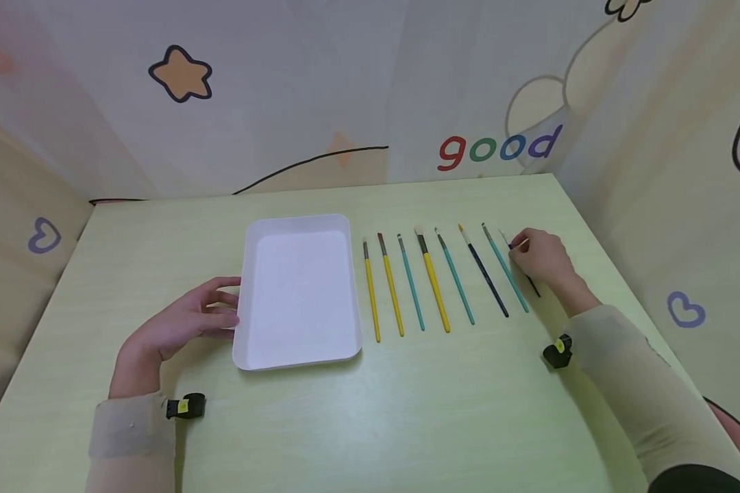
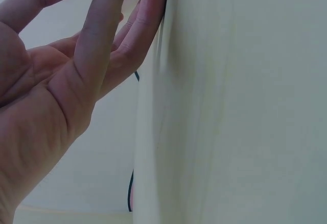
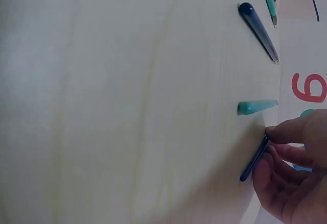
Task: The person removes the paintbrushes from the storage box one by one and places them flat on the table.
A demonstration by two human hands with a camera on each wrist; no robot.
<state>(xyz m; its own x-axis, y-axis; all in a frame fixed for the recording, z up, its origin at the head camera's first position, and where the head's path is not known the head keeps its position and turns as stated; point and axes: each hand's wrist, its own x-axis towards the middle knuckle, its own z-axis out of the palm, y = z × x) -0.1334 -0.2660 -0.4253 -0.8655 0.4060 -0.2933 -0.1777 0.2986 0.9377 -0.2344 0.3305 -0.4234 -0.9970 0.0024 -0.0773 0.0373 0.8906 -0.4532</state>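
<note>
A white rectangular tray (image 1: 299, 294) lies on the table, left of a row of paintbrushes. My left hand (image 1: 181, 320) is at its left side, with loosely bent fingertips touching the rim; in the left wrist view the fingers (image 2: 99, 25) reach up to the pale tray edge. At the right end of the row, my right hand (image 1: 543, 259) pinches a thin dark blue paintbrush (image 1: 533, 286) between thumb and fingertips. The right wrist view shows the handle end of this brush (image 3: 254, 160) pointing away from the fingers. Part of its middle is hidden by the hand.
Several more brushes lie side by side: yellow-handled ones such as the thick brush (image 1: 434, 284), turquoise ones such as the brush (image 1: 506, 267) nearest my right hand, and a dark blue brush (image 1: 487, 274). Printed cloth walls (image 1: 284, 82) enclose the table (image 1: 407, 418) behind and at both sides.
</note>
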